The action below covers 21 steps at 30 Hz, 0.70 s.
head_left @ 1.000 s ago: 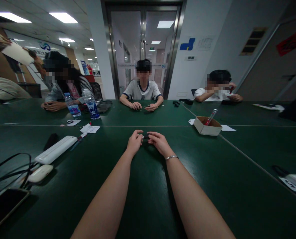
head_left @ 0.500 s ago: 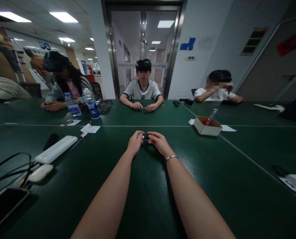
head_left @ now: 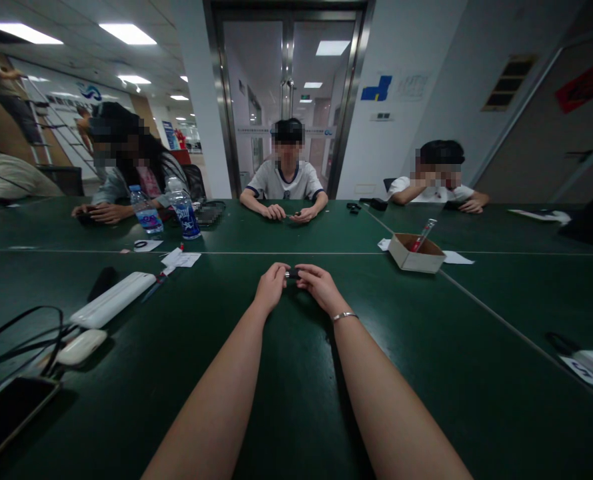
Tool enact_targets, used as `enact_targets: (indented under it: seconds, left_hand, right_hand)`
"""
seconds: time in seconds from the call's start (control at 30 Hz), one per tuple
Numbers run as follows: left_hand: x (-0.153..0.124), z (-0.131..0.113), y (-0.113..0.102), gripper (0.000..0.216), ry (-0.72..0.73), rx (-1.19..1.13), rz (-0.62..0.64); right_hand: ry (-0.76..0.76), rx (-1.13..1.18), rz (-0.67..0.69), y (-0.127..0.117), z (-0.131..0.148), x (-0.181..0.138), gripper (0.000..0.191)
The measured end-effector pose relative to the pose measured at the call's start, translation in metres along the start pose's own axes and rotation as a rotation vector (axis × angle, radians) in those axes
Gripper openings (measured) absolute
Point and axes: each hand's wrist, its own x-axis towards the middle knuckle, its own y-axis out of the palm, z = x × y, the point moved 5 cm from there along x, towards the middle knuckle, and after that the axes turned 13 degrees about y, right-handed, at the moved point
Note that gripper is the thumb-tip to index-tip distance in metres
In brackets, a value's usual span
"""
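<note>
Over the dark green table (head_left: 296, 373), both my arms reach forward and my hands meet around one small object. It is a small black object with a silver end (head_left: 292, 274), too small to name. My left hand (head_left: 271, 287) pinches its silver end between thumb and fingertips. On the other side, my right hand (head_left: 319, 285), with a silver bracelet (head_left: 345, 316) at the wrist, is closed on the black end. Fingers cover much of the object.
To the left lie a white power strip (head_left: 112, 300), a white adapter (head_left: 81, 348), cables and a phone (head_left: 14, 417). Two bottles (head_left: 184, 210) stand beyond. A small cardboard box (head_left: 416, 257) with a tube sits front right. Across the table, people (head_left: 286, 180) sit.
My hands stay in nearly the same place; slightly more of the object shows between them. At the far left a co-worker's hands have shifted left, and people in the background have moved.
</note>
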Motion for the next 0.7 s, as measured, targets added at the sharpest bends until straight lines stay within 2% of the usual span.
enact_targets:
  seconds: [0.7]
  left_hand:
    - [-0.0011, -0.0045, 0.0002, 0.026, 0.027, 0.008, -0.001]
  right_hand:
    - [0.006, 0.021, -0.017, 0.0011, 0.0005, -0.0004, 0.035]
